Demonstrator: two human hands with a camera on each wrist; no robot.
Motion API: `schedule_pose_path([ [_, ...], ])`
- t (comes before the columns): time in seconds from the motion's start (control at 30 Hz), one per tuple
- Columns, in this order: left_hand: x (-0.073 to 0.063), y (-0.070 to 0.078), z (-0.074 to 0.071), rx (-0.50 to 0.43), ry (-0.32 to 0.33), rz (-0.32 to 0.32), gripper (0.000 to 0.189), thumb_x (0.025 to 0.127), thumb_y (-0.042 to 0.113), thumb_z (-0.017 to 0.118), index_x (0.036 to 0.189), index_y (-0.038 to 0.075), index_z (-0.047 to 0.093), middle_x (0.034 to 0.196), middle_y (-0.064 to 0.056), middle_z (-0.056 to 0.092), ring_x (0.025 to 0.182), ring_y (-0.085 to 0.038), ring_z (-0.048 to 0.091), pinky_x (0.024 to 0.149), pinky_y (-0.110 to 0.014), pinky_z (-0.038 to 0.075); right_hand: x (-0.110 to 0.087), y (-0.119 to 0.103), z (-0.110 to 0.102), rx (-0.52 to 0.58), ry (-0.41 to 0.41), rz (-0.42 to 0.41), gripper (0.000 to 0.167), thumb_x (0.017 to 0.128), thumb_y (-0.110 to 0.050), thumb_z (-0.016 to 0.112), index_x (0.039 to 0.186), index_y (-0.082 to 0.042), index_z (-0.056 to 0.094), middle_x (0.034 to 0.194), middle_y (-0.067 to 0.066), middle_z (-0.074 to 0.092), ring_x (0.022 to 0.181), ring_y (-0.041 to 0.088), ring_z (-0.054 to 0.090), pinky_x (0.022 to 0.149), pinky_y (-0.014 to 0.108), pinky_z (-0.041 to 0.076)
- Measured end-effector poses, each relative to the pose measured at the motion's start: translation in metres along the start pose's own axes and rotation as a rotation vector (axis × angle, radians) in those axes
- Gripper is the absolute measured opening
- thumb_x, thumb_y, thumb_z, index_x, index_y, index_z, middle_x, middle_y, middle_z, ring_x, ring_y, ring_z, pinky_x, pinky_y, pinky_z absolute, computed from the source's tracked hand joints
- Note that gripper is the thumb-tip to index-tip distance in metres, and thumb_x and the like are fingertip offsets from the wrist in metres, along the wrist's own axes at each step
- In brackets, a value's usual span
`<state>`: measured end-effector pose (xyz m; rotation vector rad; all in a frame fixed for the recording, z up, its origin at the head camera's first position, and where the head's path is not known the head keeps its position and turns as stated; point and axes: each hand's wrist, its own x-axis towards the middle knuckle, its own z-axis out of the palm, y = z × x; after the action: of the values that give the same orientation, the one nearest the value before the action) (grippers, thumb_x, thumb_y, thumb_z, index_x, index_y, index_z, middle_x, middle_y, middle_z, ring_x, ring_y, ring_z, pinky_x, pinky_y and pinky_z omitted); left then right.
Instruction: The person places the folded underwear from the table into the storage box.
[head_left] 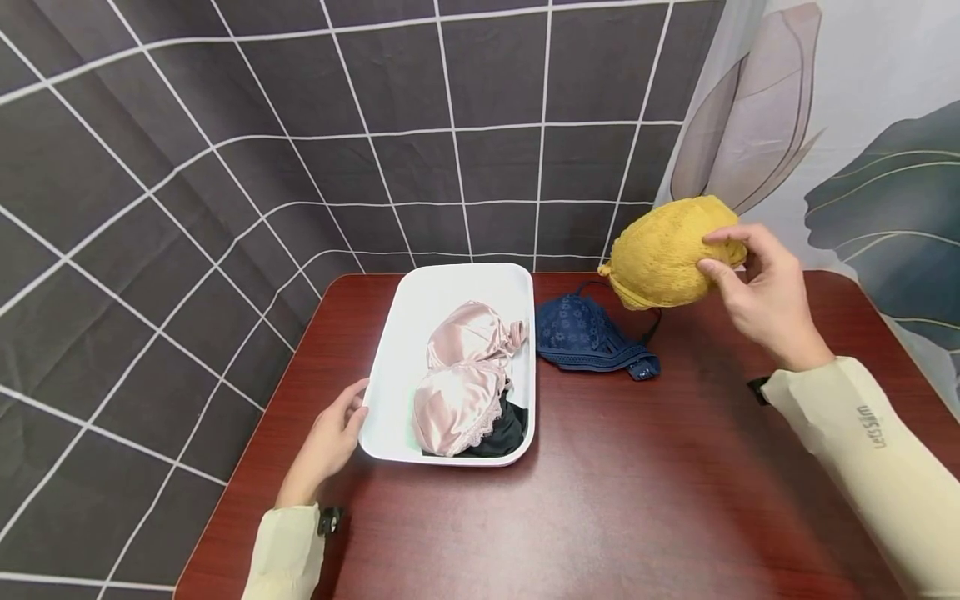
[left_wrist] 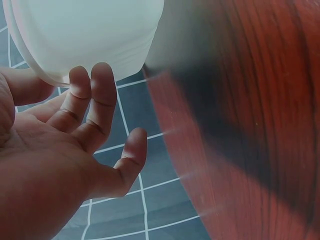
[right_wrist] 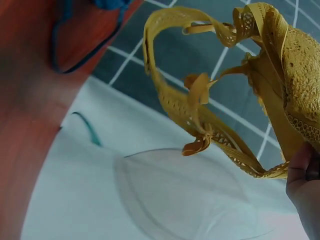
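My right hand (head_left: 772, 292) pinches a yellow lace bra (head_left: 663, 250) between thumb and fingers, above the far right part of the table. In the right wrist view the straps and band of this bra (right_wrist: 175, 107) dangle in loops. A navy blue lace bra (head_left: 581, 333) lies on the table just right of a white tray (head_left: 408, 333). Inside that tray, a pink satin bra (head_left: 457, 408) with lace trim partly covers a black garment (head_left: 510, 429). My left hand (head_left: 330, 437) grips the tray's left rim, thumb at the edge and fingertips (left_wrist: 102, 75) against its outer wall.
The tray and navy bra stand on a reddish-brown wooden table (head_left: 600, 492). A dark grey cloth with white grid lines (head_left: 495, 83) hangs behind and to the left. At the right hangs a pale curtain (head_left: 885, 75) with large leaf prints.
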<state>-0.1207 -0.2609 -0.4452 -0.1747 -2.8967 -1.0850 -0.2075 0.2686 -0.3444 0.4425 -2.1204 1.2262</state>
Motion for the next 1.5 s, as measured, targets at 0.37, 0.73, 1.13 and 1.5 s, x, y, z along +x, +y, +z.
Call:
schedule_pose_path([
  [0.37,-0.002,-0.001,0.002,0.002,0.009,-0.001,0.045,0.093,0.001,0.054,0.137,0.003,0.045,0.093,-0.009,0.054,0.079,-0.022,0.054,0.065,-0.035,0.045,0.007,-0.028,0.027,0.111,-0.028,-0.118,0.035,0.075,0.021,0.066,0.107,0.009,0.06,0.098,0.012,0.058,0.071,0.012,0.05,0.054,0.015,0.04],
  [0.73,0.0,0.006,0.005,-0.002,0.002,-0.007,0.045,0.094,0.002,0.055,0.138,0.003,0.045,0.091,-0.008,0.053,0.076,-0.021,0.052,0.064,-0.033,0.044,0.007,-0.068,0.077,0.354,-0.124,-0.199,0.025,0.076,0.024,0.061,0.099,0.013,0.058,0.092,0.02,0.058,0.071,0.018,0.054,0.057,0.02,0.046],
  [1.13,-0.001,0.009,0.006,-0.017,-0.006,-0.02,0.045,0.094,0.002,0.054,0.138,0.004,0.044,0.092,-0.009,0.053,0.078,-0.022,0.053,0.065,-0.034,0.044,0.001,-0.076,0.152,0.371,-0.18,-0.235,0.023,0.08,0.014,0.067,0.1,0.002,0.063,0.093,0.011,0.062,0.07,0.016,0.052,0.056,0.023,0.041],
  [1.5,-0.002,0.01,0.006,-0.008,0.01,0.001,0.044,0.094,0.002,0.053,0.137,0.003,0.045,0.093,-0.01,0.055,0.079,-0.023,0.055,0.067,-0.037,0.045,-0.009,-0.04,0.217,0.287,-0.374,-0.061,0.019,0.084,-0.001,0.069,0.101,-0.008,0.064,0.1,0.002,0.062,0.088,0.016,0.054,0.078,0.032,0.042],
])
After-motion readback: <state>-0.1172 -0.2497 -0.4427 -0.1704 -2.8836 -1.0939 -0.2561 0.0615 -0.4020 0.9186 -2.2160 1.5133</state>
